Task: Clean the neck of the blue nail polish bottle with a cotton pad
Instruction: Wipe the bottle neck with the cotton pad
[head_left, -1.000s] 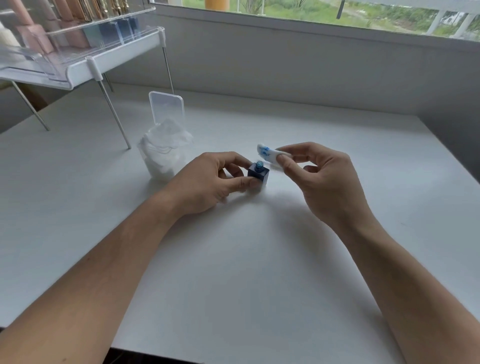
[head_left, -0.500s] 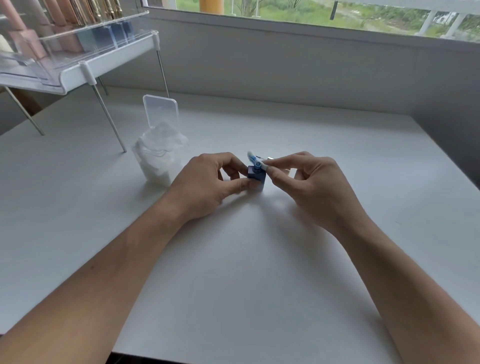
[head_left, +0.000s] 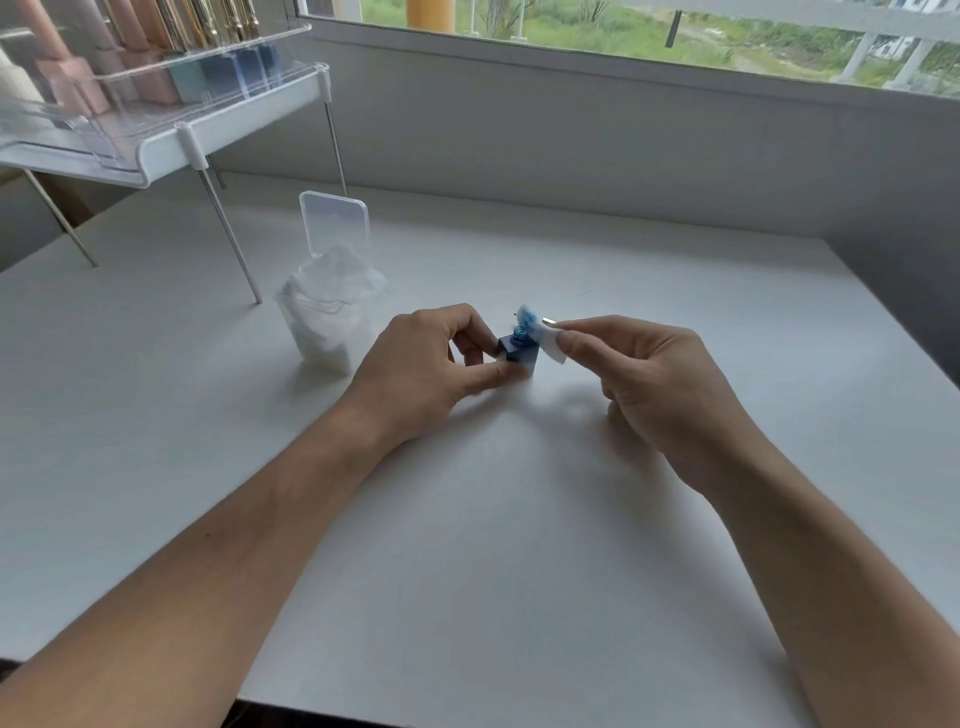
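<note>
Table (head_left: 519, 571): tub (head_left: 319, 340) (lid (head_left: 335, 221) up) holds cotton (head_left: 337, 273); bottle (head_left: 519, 357) uncapped.

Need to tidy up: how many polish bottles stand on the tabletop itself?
1: the blue nail polish bottle, gripped by the left hand. Another might hide behind the cotton container.

The nail polish bottle (head_left: 519, 358) is dark navy blue with a lighter, shinier blue neck (head_left: 520, 335). The cotton pad (head_left: 543, 335) against it is white, blotched with bright blue smears at its far end. Beneath the bottle the table (head_left: 467, 519) is plain white, to its left a clear plastic tub (head_left: 322, 332) is filled with white, and farther left and behind it a white rack (head_left: 244, 122) carries pink, peach, pale green and blue polish bottles (head_left: 156, 83) topped in gold, against a grey wall (head_left: 623, 145).
</note>
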